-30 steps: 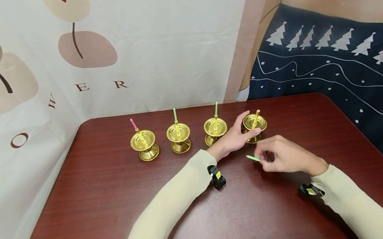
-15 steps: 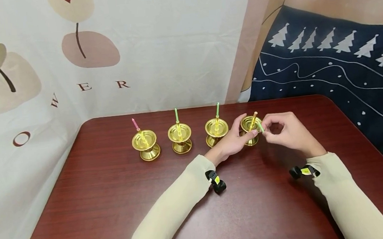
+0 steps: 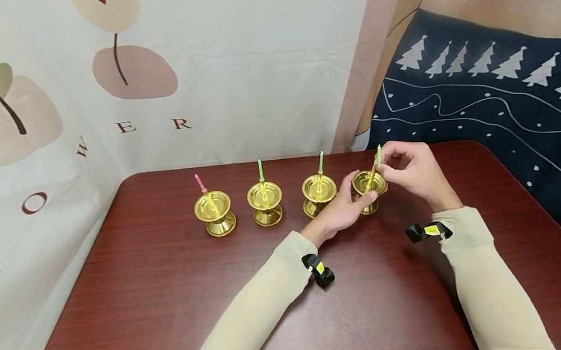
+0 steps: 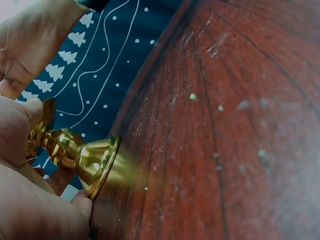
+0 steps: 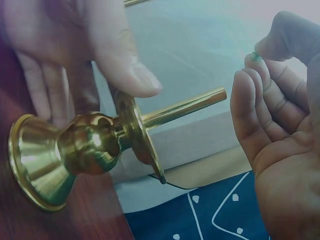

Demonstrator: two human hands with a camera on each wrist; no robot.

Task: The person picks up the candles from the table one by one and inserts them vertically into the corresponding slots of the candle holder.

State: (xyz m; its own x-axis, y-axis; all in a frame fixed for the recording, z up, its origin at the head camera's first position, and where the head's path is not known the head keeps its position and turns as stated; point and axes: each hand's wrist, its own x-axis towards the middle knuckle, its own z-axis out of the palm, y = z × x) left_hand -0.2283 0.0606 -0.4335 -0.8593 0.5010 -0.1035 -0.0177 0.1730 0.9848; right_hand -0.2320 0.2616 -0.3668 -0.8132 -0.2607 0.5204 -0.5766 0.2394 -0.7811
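Observation:
My left hand point(image 3: 340, 211) grips the rightmost brass candle holder point(image 5: 92, 142), its thumb on the edge of the dish. From that dish rises a slim brass tube point(image 5: 187, 107), which looks bare at its end in the right wrist view. Close to the tube's tip, my right hand point(image 3: 412, 171) pinches a thin green candle point(image 3: 379, 154) held nearly upright. Only a small green bit of the candle shows between thumb and finger in the right wrist view. The left wrist view catches the holder's foot point(image 4: 97, 165) low over or on the table.
Three like holders stand in a row to the left: one with a tilted pink candle point(image 3: 201, 183), two with green candles point(image 3: 261, 170). The dark red wooden table point(image 3: 134, 290) meets a printed white cloth point(image 3: 252, 87) at the back. Small pale specks lie on the tabletop.
My right hand has moved away from me and up, lifting the green candle from in front of the holder to its tube and turning it upright. My left hand has stayed on the holder.

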